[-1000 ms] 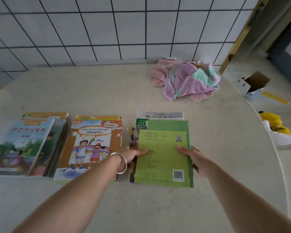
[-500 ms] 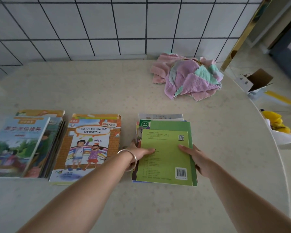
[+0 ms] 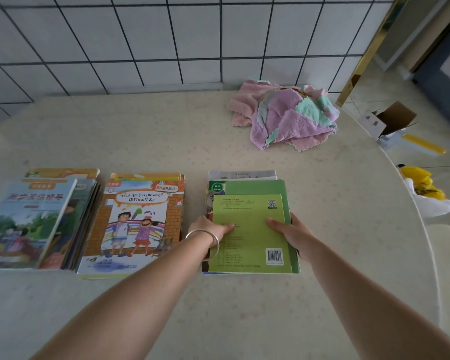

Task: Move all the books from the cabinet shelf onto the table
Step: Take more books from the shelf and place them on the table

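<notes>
Three stacks of books lie on the cream table (image 3: 166, 131). The left stack (image 3: 34, 219) has a blue-green cover on top. The middle stack (image 3: 138, 219) shows a children's drawing cover. The right stack (image 3: 247, 193) is topped by a light green book (image 3: 247, 237) lying back cover up. My left hand (image 3: 211, 227) grips that stack's left edge, thumb on the green cover. My right hand (image 3: 289, 233) grips its right edge, thumb on top. The cabinet shelf is out of view.
A heap of pink, purple and mint cloths (image 3: 286, 118) lies at the table's far right. Tiled wall (image 3: 166, 40) runs behind. Beyond the rounded right edge are a cardboard box (image 3: 390, 120) on the floor and a white bag with yellow contents (image 3: 424, 190).
The view shifted slightly; the green book and stack sit a bit squarer under my hands. Both hands stay at the stack's two sides.
</notes>
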